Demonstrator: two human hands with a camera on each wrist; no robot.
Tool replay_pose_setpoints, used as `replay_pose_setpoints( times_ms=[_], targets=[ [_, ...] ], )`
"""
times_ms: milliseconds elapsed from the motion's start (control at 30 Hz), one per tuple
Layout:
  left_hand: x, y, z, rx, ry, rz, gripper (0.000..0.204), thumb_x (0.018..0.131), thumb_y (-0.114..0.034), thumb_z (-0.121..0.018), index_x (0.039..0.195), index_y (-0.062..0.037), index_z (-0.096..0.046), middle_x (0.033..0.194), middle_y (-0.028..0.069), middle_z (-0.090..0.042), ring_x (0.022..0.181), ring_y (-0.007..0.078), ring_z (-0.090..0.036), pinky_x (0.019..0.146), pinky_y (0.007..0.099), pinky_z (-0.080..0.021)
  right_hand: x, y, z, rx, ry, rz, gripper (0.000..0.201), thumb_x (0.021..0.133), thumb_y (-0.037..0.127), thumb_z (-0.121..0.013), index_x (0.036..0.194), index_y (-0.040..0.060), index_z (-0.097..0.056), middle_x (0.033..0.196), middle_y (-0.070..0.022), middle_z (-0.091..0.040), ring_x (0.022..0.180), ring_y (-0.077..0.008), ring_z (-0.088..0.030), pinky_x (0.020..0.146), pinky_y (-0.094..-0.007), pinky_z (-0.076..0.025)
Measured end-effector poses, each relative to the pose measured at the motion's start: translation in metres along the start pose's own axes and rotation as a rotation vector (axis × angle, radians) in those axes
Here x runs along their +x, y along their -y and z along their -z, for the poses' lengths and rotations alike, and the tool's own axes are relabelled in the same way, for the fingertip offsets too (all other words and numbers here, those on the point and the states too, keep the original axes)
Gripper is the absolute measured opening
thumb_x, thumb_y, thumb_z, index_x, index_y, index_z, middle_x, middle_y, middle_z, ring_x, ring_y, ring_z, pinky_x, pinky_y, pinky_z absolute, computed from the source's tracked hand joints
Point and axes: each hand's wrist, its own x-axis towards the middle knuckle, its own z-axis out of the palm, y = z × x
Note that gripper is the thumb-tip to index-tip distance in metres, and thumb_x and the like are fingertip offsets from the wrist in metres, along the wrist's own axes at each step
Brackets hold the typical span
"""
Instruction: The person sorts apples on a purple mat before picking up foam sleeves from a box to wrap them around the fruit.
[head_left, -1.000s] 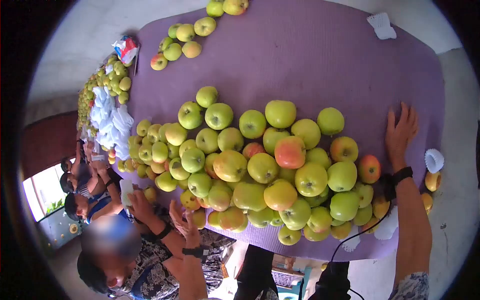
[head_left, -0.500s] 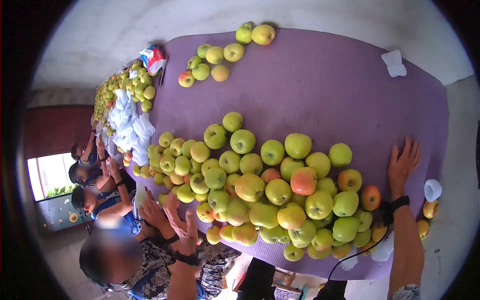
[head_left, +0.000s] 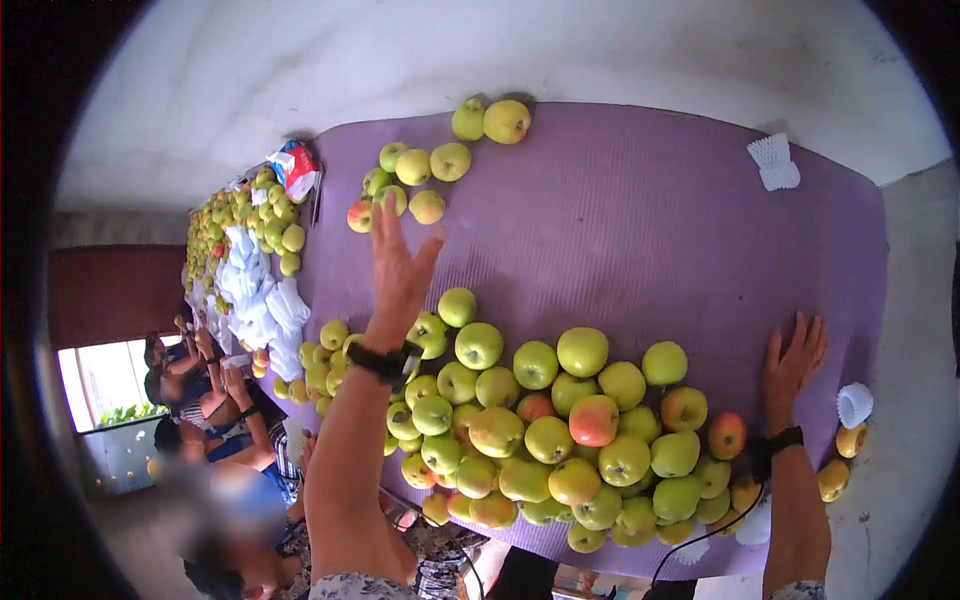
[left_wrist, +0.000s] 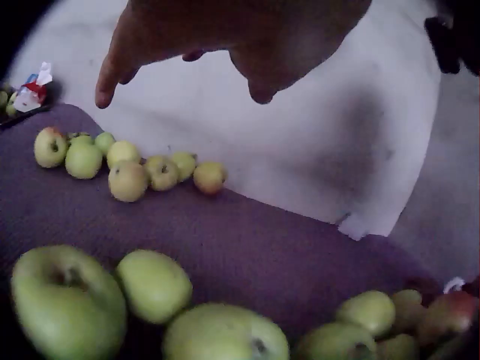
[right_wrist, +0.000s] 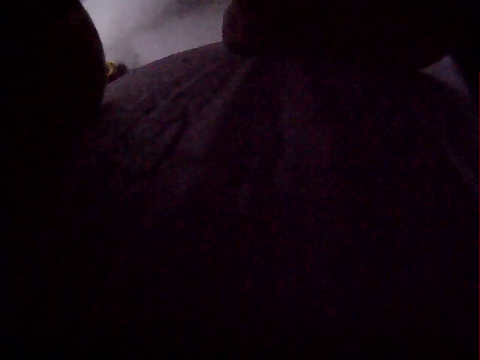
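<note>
My left hand [head_left: 402, 275] reaches over the purple mat [head_left: 600, 220] with fingers extended and nothing in them; its fingertips overlap the small group of apples [head_left: 427, 207] in the head view. In the left wrist view the same hand [left_wrist: 232, 37] hangs above those apples [left_wrist: 128, 181], apart from them. My right hand [head_left: 795, 365] rests flat on the mat at the right, fingers spread, beside the big pile of green and reddish apples [head_left: 549, 439]. The right wrist view is mostly dark.
White foam nets [head_left: 775, 162] lie at the mat's far right corner, and another [head_left: 855, 405] near the right edge. White foam [head_left: 250, 270] and more apples [head_left: 235, 215] are at the left, by a red-and-blue packet [head_left: 294, 170]. Several people stand at the lower left.
My left hand has moved from the near left side of the pile up and across towards the small apple group. The right hand stays on the mat. The head view has shifted.
</note>
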Motion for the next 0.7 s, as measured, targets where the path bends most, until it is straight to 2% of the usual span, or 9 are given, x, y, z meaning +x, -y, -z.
replay_pose_setpoints(
  times_ms=[67, 133, 233, 267, 367, 500, 567, 700],
  targets=[
    [0.028, 0.009, -0.024, 0.028, 0.019, -0.033, 0.077, 0.082, -0.028, -0.066, 0.140, 0.0007, -0.025, 0.140, 0.0268, -0.029, 0.130, 0.0417, -0.029, 0.105, 0.0471, -0.029, 0.000, 0.001, 0.004, -0.002, 0.000, 0.002, 0.047, 0.092, 0.034, -0.047, 0.129, 0.0054, -0.045, 0.140, -0.0212, -0.034, 0.133, -0.0366, -0.026, 0.109, -0.0514, -0.016],
    [0.050, 0.020, -0.043, 0.110, 0.128, -0.070, 0.082, 0.079, -0.036, -0.068, 0.140, -0.0001, -0.025, 0.141, 0.0284, -0.029, 0.130, 0.0431, -0.028, 0.104, 0.0472, -0.029, 0.002, 0.002, 0.008, 0.025, 0.040, 0.006, 0.049, 0.091, 0.033, -0.047, 0.131, 0.0052, -0.043, 0.141, -0.0215, -0.032, 0.133, -0.0371, -0.025, 0.109, -0.0514, -0.015],
    [0.076, 0.024, -0.062, 0.187, 0.142, -0.113, 0.086, 0.077, -0.041, -0.069, 0.140, -0.0025, -0.025, 0.140, 0.0283, -0.030, 0.130, 0.0434, -0.029, 0.104, 0.0475, -0.029, 0.000, -0.006, 0.000, -0.013, 0.044, 0.020, 0.050, 0.091, 0.033, -0.047, 0.132, 0.0052, -0.041, 0.142, -0.0214, -0.031, 0.134, -0.0375, -0.024, 0.109, -0.0516, -0.014],
    [0.081, 0.025, -0.068, 0.199, 0.183, -0.069, 0.088, 0.075, -0.043, -0.070, 0.141, -0.0042, -0.026, 0.140, 0.0279, -0.031, 0.130, 0.0431, -0.029, 0.102, 0.0495, -0.031, 0.000, -0.006, 0.000, -0.018, 0.042, 0.016, 0.050, 0.091, 0.033, -0.047, 0.132, 0.0052, -0.041, 0.142, -0.0214, -0.031, 0.134, -0.0375, -0.024, 0.109, -0.0516, -0.014],
    [0.095, 0.034, -0.082, 0.130, 0.231, -0.081, 0.090, 0.072, -0.041, -0.073, 0.140, -0.0048, -0.027, 0.140, 0.0268, -0.031, 0.130, 0.0427, -0.030, 0.101, 0.0505, -0.032, 0.003, 0.002, 0.006, 0.005, 0.076, -0.017, 0.050, 0.091, 0.032, -0.047, 0.133, 0.0053, -0.040, 0.143, -0.0216, -0.030, 0.135, -0.0374, -0.022, 0.109, -0.0520, -0.014],
    [0.100, 0.047, -0.091, 0.131, 0.187, -0.119, 0.090, 0.069, -0.038, -0.076, 0.140, -0.0060, -0.029, 0.136, 0.0249, -0.035, 0.125, 0.0436, -0.035, 0.098, 0.0492, -0.036, 0.001, 0.003, 0.007, 0.045, 0.101, -0.033, 0.051, 0.090, 0.031, -0.048, 0.133, 0.0058, -0.040, 0.143, -0.0216, -0.029, 0.135, -0.0368, -0.021, 0.109, -0.0524, -0.013],
    [0.104, 0.039, -0.083, 0.263, 0.235, 0.001, 0.086, 0.068, -0.034, -0.077, 0.138, -0.0102, -0.032, 0.130, 0.0233, -0.039, 0.118, 0.0435, -0.040, 0.096, 0.0477, -0.038, 0.000, 0.003, 0.004, 0.053, 0.110, -0.036, 0.051, 0.090, 0.031, -0.048, 0.133, 0.0062, -0.040, 0.143, -0.0212, -0.028, 0.136, -0.0368, -0.021, 0.109, -0.0525, -0.013],
    [0.095, 0.057, -0.087, 0.312, 0.210, 0.005, 0.080, 0.068, -0.033, -0.077, 0.135, -0.0146, -0.037, 0.125, 0.0218, -0.041, 0.112, 0.0430, -0.042, 0.092, 0.0485, -0.040, -0.001, 0.004, 0.005, 0.048, 0.110, -0.036, 0.050, 0.090, 0.031, -0.048, 0.133, 0.0072, -0.041, 0.144, -0.0195, -0.029, 0.136, -0.0364, -0.021, 0.109, -0.0526, -0.013]
  ],
)
